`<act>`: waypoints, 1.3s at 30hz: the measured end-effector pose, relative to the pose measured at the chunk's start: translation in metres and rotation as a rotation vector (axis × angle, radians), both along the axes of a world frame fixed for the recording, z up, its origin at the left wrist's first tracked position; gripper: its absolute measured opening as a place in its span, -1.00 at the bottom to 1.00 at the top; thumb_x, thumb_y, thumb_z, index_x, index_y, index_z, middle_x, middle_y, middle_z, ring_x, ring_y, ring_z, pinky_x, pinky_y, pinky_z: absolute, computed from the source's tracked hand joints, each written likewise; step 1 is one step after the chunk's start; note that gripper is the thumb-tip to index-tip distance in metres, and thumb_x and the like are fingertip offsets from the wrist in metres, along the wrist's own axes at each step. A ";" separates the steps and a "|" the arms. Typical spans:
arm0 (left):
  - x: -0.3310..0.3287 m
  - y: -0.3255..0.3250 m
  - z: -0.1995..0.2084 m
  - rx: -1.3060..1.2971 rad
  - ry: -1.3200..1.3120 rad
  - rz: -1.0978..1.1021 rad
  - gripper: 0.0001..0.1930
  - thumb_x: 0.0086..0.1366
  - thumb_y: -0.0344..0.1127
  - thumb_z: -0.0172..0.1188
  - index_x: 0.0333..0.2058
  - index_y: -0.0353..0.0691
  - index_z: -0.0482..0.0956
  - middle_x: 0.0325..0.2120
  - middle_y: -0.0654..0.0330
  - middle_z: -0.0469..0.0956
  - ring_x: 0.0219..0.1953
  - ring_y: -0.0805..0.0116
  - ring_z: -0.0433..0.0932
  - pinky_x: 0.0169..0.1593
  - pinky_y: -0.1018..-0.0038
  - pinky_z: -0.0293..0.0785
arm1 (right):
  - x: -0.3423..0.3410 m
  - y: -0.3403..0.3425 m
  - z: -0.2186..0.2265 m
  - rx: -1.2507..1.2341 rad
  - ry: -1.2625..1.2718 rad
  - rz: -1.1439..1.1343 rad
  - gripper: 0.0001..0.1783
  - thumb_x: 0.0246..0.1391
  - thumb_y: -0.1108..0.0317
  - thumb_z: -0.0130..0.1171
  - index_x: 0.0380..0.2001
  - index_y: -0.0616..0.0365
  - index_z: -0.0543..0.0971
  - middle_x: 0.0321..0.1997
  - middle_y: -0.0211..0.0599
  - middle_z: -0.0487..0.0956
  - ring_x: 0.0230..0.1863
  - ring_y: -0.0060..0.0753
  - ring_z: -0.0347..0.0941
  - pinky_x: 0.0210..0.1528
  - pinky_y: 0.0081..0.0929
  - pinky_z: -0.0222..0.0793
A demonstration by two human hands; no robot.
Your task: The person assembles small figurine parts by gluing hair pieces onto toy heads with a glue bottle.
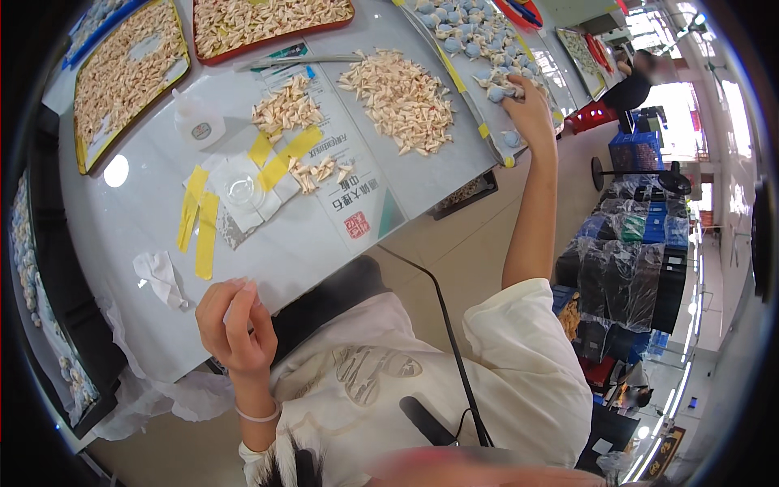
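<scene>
My right hand point(531, 109) reaches over a yellow-edged tray point(484, 130) at the upper right, its thumb and fingers closed around a small blue-and-cream piece point(497, 93). Similar round blue pieces with pale tips point(466, 40) lie across that tray. My left hand point(235, 325) hovers near the table's front edge, with its fingers curled together and their inside hidden. In front of it are a crumpled white tissue point(161, 277) and yellow tape strips point(206, 235). A small clear round dish point(243, 191) sits on white paper beside the tape.
Heaps of small cream pointed pieces point(399, 101) lie on the grey table point(276, 264), with metal tweezers point(312, 59) behind. A white bottle point(197, 122) stands near a full yellow-edged tray point(89, 154). A red tray point(268, 42) is farther back. Crates point(637, 152) and another person point(633, 85) are to the right.
</scene>
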State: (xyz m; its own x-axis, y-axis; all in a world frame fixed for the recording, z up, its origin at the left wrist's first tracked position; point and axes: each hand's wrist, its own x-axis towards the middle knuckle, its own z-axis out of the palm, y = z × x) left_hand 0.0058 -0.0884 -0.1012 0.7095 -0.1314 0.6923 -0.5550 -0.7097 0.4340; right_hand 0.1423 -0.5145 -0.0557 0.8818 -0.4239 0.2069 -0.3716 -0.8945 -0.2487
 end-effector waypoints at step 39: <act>-0.025 0.228 0.090 0.093 0.426 0.646 -0.70 0.24 -0.36 -0.12 -0.06 -0.32 0.32 -0.05 0.11 0.30 -0.09 0.32 0.37 -0.03 0.50 0.31 | -0.018 0.050 0.010 0.011 -0.089 0.289 -0.61 -0.24 0.45 0.15 -0.21 0.00 0.46 -0.27 -0.28 0.41 -0.30 -0.33 0.37 -0.29 -0.43 0.30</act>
State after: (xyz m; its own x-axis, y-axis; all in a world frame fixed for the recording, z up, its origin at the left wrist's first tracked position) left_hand -0.0194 0.1398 -0.0107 0.8673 0.3543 0.3497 0.1821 -0.8796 0.4395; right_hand 0.1247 -0.4649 -0.0458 0.9449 -0.1605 0.2852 -0.0784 -0.9571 -0.2789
